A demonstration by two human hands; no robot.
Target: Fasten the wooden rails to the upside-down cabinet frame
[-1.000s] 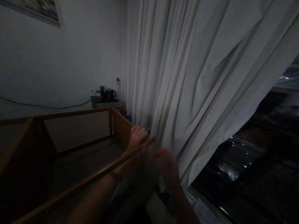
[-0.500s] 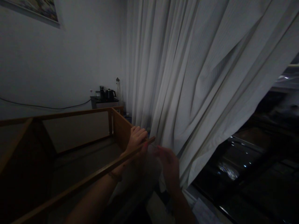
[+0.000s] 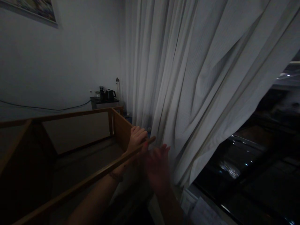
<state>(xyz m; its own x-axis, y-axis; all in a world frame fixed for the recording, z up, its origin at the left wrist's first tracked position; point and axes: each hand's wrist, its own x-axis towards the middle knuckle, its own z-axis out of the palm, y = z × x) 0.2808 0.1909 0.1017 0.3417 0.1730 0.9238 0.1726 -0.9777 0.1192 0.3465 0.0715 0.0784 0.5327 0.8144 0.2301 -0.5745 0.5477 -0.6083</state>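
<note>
The room is dim. An open wooden frame (image 3: 77,187), like a drawer or cabinet carcass lying on its side, fills the lower left. My left hand (image 3: 138,137) is closed over its far right corner, fingers curled on the top edge. Just to the right, my right hand (image 3: 156,164) is blurred, with its fingers stretched out beside that same corner and close to the white curtain (image 3: 199,81). It holds nothing that I can see.
The white curtain hangs across the right half. A dark window (image 3: 253,159) shows at lower right. A small table with a kettle (image 3: 110,93) stands by the far wall, with a cable (image 3: 47,107) running along it. A picture (image 3: 35,9) hangs at upper left.
My right hand has moved left and up toward the frame's corner, and its fingers have stretched out. The curtain's lower edge has shifted slightly. My left hand has stayed on the corner.
</note>
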